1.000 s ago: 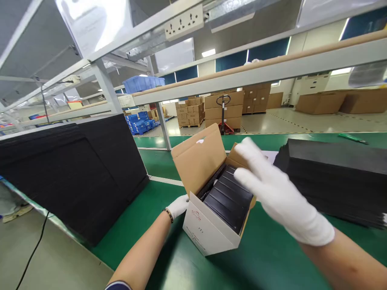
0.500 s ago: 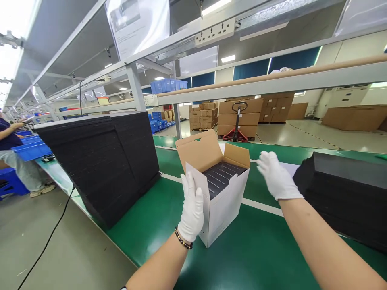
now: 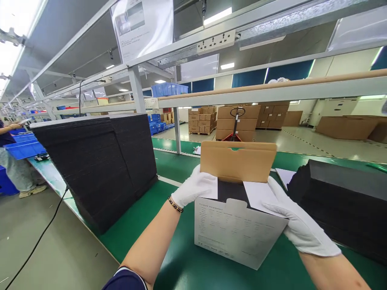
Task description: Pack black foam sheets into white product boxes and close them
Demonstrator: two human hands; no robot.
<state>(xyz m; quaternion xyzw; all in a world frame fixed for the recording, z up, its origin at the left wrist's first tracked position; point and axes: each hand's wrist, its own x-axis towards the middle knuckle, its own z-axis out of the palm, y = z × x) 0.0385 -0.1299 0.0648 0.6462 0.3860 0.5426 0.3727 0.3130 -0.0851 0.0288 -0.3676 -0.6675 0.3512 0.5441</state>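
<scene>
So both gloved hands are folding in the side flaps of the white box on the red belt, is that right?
Not quite: the belt is green, not red, as the head view shows. The left hand and right hand are indeed on the side flaps of the white box.

This is a factory packing line inside a warehouse. A long green worktop [image 3: 145, 217] runs under a metal frame carrying a power strip [image 3: 216, 41] and a hanging instruction sheet [image 3: 142, 24]. Tall stacks of black sheets [image 3: 96, 165] stand on it. Far off, cardboard cartons [image 3: 238, 117] sit on pallets beside a pallet jack [image 3: 234, 127], with blue crates [image 3: 169, 88] on a shelf.
</scene>
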